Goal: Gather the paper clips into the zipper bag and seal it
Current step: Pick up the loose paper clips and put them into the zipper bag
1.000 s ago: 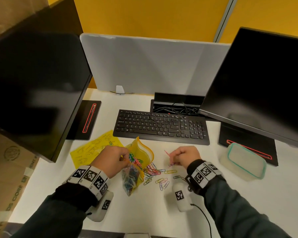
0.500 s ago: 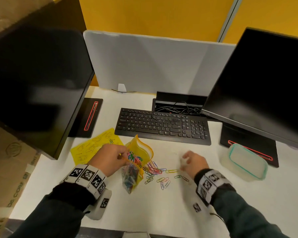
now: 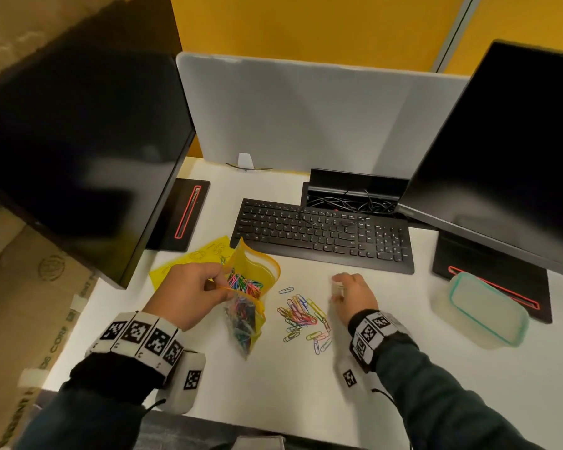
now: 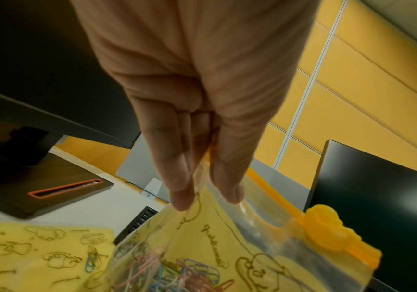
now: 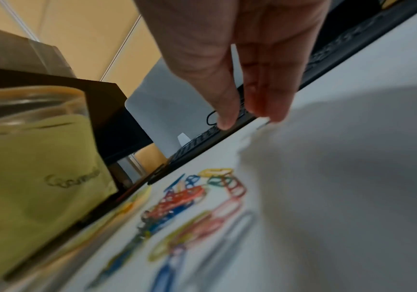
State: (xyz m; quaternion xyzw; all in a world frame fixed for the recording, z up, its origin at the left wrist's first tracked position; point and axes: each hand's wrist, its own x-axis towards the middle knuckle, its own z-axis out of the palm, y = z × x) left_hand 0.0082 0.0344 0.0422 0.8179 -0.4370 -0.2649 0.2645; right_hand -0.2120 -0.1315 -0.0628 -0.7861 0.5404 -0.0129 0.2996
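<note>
Head view shows the left hand (image 3: 189, 297) pinching the near lip of the zipper bag (image 3: 251, 287), which stands on the white desk (image 3: 273, 384) with its mouth gaping open and a mass of coloured clips inside. The left wrist view confirms the hold: the fingers (image 4: 177, 177) and thumb squeeze the clear-and-yellow film between them, and the orange slider (image 4: 324, 227) sits at the far right end of the zip track. The loose paper clips (image 3: 301, 315) lie in a scattered heap on the desk just right of the bag, between the two hands, with one pale clip a little apart on the far side of the heap.

The right hand (image 3: 355, 293) hangs low over the desk right of the heap, blurred. Its fingers (image 5: 272, 89) point down, straight and close together, with nothing visibly between them; their tips are just above or on the surface, which of the two cannot be told.

A black keyboard (image 3: 322, 235) lies beyond the clips, a yellow printed sheet (image 3: 189, 261) left of the bag, and a lidded plastic container (image 3: 485, 310) at the right. Dark monitors stand on both sides.
</note>
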